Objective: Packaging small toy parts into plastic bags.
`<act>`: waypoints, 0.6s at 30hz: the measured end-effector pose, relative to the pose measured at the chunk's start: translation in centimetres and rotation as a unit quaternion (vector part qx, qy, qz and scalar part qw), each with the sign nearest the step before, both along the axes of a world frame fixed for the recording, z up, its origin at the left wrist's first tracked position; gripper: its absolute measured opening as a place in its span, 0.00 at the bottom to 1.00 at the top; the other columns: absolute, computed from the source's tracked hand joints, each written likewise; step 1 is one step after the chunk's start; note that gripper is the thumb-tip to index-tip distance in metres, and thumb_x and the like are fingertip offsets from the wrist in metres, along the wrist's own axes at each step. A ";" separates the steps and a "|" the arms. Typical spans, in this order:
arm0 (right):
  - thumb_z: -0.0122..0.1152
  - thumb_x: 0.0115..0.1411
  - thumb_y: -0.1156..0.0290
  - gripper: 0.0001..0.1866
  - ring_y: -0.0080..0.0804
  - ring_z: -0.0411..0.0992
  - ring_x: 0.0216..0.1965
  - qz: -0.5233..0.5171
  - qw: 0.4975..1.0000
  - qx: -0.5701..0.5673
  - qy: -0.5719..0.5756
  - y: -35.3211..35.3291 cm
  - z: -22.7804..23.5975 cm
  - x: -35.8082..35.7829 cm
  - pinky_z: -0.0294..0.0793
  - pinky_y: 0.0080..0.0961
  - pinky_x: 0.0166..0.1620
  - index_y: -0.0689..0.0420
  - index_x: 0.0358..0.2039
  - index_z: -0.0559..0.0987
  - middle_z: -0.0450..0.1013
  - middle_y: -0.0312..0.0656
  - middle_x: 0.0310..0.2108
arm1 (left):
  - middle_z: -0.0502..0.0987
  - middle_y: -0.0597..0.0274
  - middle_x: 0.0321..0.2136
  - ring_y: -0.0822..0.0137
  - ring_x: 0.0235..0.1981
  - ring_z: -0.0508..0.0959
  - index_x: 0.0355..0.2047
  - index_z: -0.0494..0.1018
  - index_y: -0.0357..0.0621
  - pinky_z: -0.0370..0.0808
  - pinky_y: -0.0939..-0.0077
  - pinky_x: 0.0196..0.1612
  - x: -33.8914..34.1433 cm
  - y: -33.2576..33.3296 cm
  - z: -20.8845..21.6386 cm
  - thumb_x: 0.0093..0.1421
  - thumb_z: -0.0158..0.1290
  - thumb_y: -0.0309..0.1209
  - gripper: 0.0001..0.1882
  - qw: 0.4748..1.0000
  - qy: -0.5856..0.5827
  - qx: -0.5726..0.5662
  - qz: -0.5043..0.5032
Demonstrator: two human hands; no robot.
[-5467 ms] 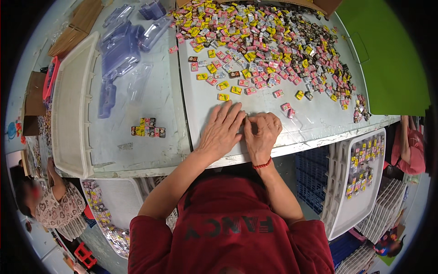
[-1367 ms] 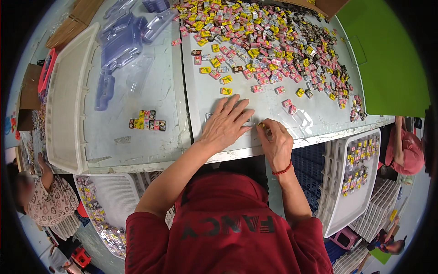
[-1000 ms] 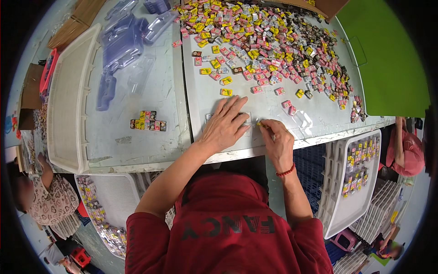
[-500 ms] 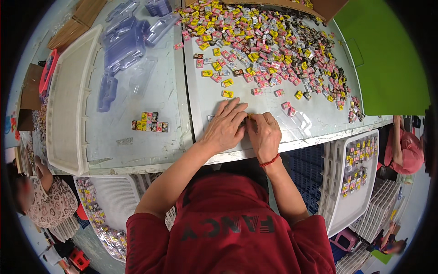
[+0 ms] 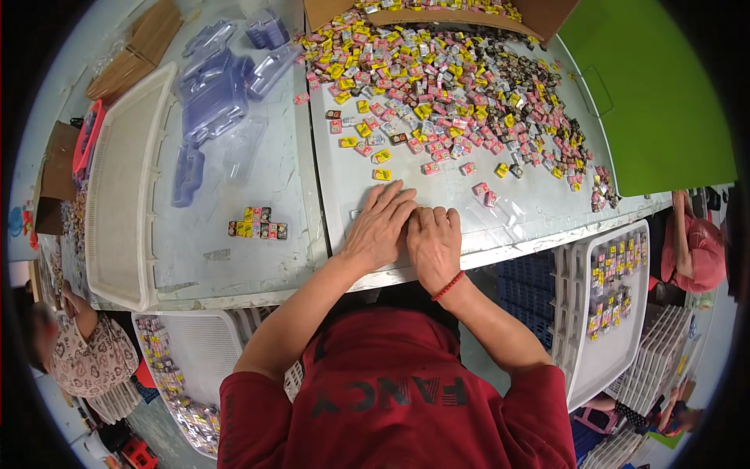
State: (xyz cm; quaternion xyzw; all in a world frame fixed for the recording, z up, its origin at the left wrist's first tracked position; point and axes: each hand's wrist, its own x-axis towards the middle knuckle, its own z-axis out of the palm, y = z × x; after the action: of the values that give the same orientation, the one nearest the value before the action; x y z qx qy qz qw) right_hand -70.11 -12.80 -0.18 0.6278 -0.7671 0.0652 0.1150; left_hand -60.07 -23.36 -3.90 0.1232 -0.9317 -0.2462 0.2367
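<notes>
Left hand is held loosely spread, right hand curled, pinch hidden; yellow box just beyond, likely light and stiff, is best gripped by its sides.

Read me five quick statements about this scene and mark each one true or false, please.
1. The left hand and right hand are close together, backs upward. True.
2. The red bracelet is on the left arm. False: it is on the right arm.
3. The small block cluster lies left of both hands. True.
4. The cardboard box stands on the table's near side. False: it stands on the far side.
5. The green panel is right of the loose blocks. True.
</notes>
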 end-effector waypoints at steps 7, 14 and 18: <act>0.60 0.53 0.75 0.14 0.37 0.68 0.35 0.031 0.973 -0.158 -0.167 2.0 -2.3 -1.7 0.64 0.35 0.46 0.61 0.42 0.78 0.69 0.42 0.30 | 0.66 0.49 0.56 0.48 0.60 0.63 0.44 0.68 0.38 0.56 0.54 0.62 -0.4 -0.1 1.1 0.55 0.50 0.24 0.15 0.999 0.001 0.033 -0.006; 0.63 0.51 0.77 0.11 0.36 0.70 0.32 0.032 0.961 -0.171 -0.215 2.2 -0.2 -3.4 0.65 0.36 0.45 0.57 0.38 0.79 0.72 0.39 0.28 | 0.69 0.49 0.50 0.47 0.50 0.69 0.43 0.68 0.38 0.68 0.58 0.53 -1.3 -1.4 2.9 0.57 0.52 0.25 0.13 0.990 0.002 0.134 0.031; 0.63 0.51 0.78 0.09 0.42 0.72 0.31 -0.039 0.961 -0.174 -0.212 2.4 1.0 -6.8 0.71 0.33 0.38 0.56 0.35 0.79 0.74 0.43 0.27 | 0.73 0.53 0.39 0.51 0.42 0.74 0.40 0.71 0.37 0.74 0.61 0.44 -5.4 -2.5 3.5 0.53 0.55 0.23 0.13 0.997 -0.011 0.045 0.054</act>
State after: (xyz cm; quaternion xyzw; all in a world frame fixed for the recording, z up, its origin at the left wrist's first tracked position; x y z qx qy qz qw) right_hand -76.89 -10.41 0.81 0.5397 -0.7743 0.3250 0.0596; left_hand -65.49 -25.87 -0.38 0.1864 -0.9143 -0.2733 0.2336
